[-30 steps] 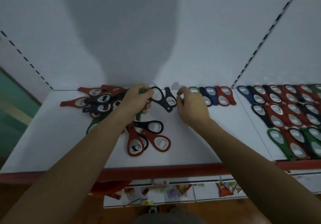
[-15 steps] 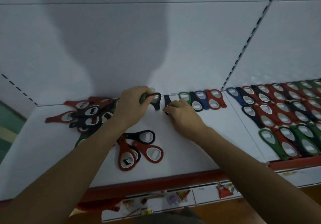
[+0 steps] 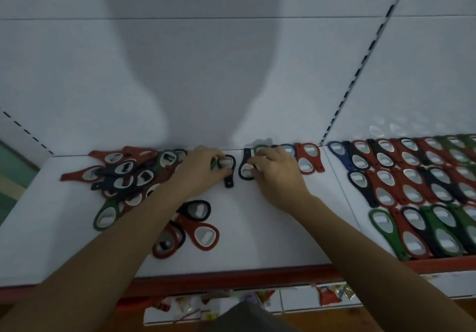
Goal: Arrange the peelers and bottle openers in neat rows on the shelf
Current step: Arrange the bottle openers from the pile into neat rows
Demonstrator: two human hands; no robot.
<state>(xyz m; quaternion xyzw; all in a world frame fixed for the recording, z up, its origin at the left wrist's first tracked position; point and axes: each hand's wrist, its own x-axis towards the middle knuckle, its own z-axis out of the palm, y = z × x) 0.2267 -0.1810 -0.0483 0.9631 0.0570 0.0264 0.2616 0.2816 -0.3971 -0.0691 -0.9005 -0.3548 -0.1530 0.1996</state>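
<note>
White shelf (image 3: 270, 241) carries loose red and black flat bottle openers (image 3: 195, 228) nearest. Farther back, the left hand (image 3: 203, 169) fingers are clamped on a black plastic bottle opener (image 3: 229, 170); the right hand (image 3: 277, 171) pinches another black opener (image 3: 244, 169). Light, stiff, best gripped at the ring.

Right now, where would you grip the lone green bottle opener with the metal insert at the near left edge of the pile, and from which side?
Grip the green bottle opener by its wide oval head, coming from the near-left. That end lies free on the white shelf, while its narrow handle appears to run up into the pile of red and black openers.
</note>
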